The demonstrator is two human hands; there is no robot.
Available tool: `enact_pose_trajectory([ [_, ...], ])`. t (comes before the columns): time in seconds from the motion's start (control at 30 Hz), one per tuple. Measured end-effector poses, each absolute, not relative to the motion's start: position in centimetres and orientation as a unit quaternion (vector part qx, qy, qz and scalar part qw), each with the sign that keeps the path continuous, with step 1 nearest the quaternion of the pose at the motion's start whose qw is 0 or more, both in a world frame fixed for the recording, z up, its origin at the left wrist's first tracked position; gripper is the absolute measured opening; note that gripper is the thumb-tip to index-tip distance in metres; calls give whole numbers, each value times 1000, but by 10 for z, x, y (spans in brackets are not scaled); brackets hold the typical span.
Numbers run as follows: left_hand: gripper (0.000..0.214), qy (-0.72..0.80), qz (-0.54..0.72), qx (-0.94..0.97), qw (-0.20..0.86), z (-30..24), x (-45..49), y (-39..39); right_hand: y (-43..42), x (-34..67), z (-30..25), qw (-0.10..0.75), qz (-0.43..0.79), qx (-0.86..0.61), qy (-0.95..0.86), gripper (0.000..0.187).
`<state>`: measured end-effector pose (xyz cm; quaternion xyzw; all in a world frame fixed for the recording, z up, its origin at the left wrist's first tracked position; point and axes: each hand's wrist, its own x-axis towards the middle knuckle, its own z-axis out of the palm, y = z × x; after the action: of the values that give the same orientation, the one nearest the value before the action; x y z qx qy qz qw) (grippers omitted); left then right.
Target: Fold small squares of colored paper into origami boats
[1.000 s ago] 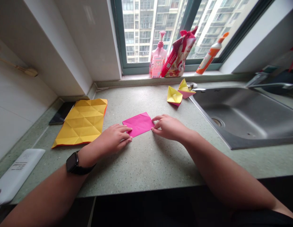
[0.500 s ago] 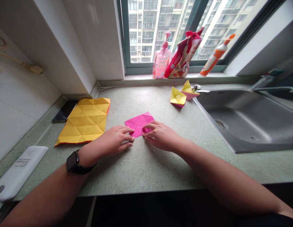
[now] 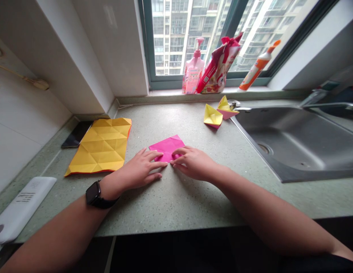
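A folded pink sheet of origami paper (image 3: 166, 145) lies on the counter between my hands, its lower edge toward me. My left hand (image 3: 141, 168) rests at its left side with fingers stretched and spread, the fingertips touching the paper near the bottom edge. My right hand (image 3: 195, 162) is at the right side. Its fingers are bent, with the index fingertip on the paper and the thumb at the lower edge, pinching there. The fingers cover the paper's lower corners. Beyond them stand two folded paper pieces, a yellow one (image 3: 213, 115) and a yellow-and-pink one (image 3: 227, 108).
Creased yellow paper (image 3: 102, 146) lies at left, beside a dark phone (image 3: 76, 134). A white power-bank-like device (image 3: 24, 208) is near the front left. The steel sink (image 3: 290, 167) is at right. A pump bottle (image 3: 193, 74), red bag (image 3: 219, 68) and orange-white bottle (image 3: 257, 68) line the windowsill.
My left hand has slid slightly right along the paper's lower edge, its fingertips closer to my right hand. My right hand has hardly moved. The whole view has shifted a little.
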<state>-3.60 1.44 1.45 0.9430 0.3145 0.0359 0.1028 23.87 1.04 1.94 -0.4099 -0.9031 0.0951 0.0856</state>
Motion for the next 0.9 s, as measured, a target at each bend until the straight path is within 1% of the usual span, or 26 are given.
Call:
enact_pose_trajectory([
  [0.2, 41, 333, 37, 936, 112, 9, -31, 15, 17, 255, 33, 31, 81, -488, -869, 27],
  [0.47, 19, 347, 42, 930, 114, 18, -39, 15, 23, 269, 36, 14, 79, -540, -838, 26],
  [0.57, 17, 342, 49, 931, 120, 20, -47, 17, 23, 270, 36, 14, 72, -550, -832, 25],
  [0.77, 21, 322, 114, 934, 107, 25, -48, 20, 23, 268, 38, 13, 69, -552, -831, 25],
  [0.87, 19, 375, 182, 904, 89, 22, -46, 25, 23, 265, 39, 12, 59, -540, -839, 27],
  [0.9, 22, 398, 198, 892, 81, 19, -46, 27, 23, 264, 39, 11, 57, -538, -841, 28],
])
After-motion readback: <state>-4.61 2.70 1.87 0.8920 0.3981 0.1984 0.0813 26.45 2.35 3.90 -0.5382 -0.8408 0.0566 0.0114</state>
